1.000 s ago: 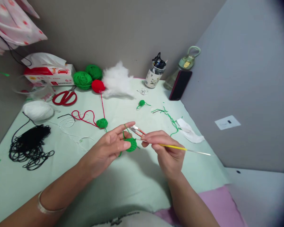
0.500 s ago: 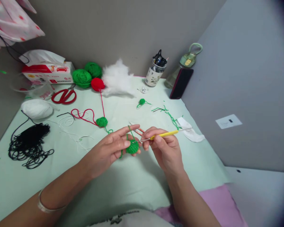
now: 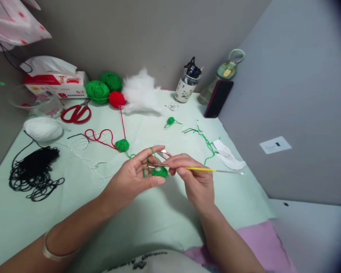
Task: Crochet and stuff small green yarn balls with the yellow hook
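Note:
Between the thumb and fingers of my left hand sits a small round green crochet piece, with a pale patch showing in its opening. Green yarn runs over the raised left index finger and hangs behind it. My right hand grips a yellow-handled crochet hook like a pen, its metal shaft reaching left to the top edge of the piece. Behind the fingertips lie small thread snips, partly covered. A little green yarn ball rests beyond my left hand, its strand leading toward that hand.
At the back stand a tissue box, green yarn balls, a red yarn ball, white stuffing, a pen jar, a bottle and a phone. Red scissors, white yarn and tangled black cord lie left.
The green crochet piece has tipped so its opening with the pale patch shows. The hook swung to a steeper angle and back to nearly level. My left thumb has moved below the piece.

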The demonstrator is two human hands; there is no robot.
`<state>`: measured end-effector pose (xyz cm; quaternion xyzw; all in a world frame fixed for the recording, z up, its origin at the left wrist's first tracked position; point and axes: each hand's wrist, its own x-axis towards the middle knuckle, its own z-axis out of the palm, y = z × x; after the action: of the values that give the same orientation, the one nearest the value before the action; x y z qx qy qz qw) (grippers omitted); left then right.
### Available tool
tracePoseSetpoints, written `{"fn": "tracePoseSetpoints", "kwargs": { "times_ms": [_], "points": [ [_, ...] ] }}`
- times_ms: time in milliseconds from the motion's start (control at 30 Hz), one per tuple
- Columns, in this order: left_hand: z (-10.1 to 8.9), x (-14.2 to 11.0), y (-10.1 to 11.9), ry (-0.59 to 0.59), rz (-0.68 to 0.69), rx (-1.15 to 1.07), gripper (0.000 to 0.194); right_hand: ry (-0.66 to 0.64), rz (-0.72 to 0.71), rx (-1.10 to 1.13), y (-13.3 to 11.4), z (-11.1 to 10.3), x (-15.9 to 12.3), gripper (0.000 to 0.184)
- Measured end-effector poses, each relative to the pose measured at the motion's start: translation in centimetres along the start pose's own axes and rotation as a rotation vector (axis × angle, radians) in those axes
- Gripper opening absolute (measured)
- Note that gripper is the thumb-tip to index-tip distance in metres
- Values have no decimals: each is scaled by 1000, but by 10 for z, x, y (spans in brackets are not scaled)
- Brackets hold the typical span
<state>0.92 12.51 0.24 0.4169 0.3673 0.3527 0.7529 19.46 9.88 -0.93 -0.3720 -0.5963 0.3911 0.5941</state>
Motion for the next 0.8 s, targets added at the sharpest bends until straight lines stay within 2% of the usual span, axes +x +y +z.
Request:
{"fn": "tracePoseSetpoints", "kwargs": {
  "times_ms": [167, 400, 500, 667, 733, 800],
  "points": [
    [-2, -2, 6, -14, -8, 49, 57, -21, 109, 221, 6, -4, 1, 17],
    [-6, -3, 8, -29, 0, 123, 50, -81, 76, 159, -1, -9, 1, 20],
    [-7, -3, 6, 4, 6, 170, 51, -87, 2, -11, -5, -10, 1, 20],
    [-3, -2, 1, 96, 27, 185, 50, -155, -336, -437, -4, -5, -4, 22],
    [2, -3, -1, 127, 42, 127, 50, -116, -442, -646, -3, -1, -10, 29],
    [9, -4, -2, 153, 59, 48, 50, -50, -469, -830, -3, 2, -18, 39]
  ]
}}
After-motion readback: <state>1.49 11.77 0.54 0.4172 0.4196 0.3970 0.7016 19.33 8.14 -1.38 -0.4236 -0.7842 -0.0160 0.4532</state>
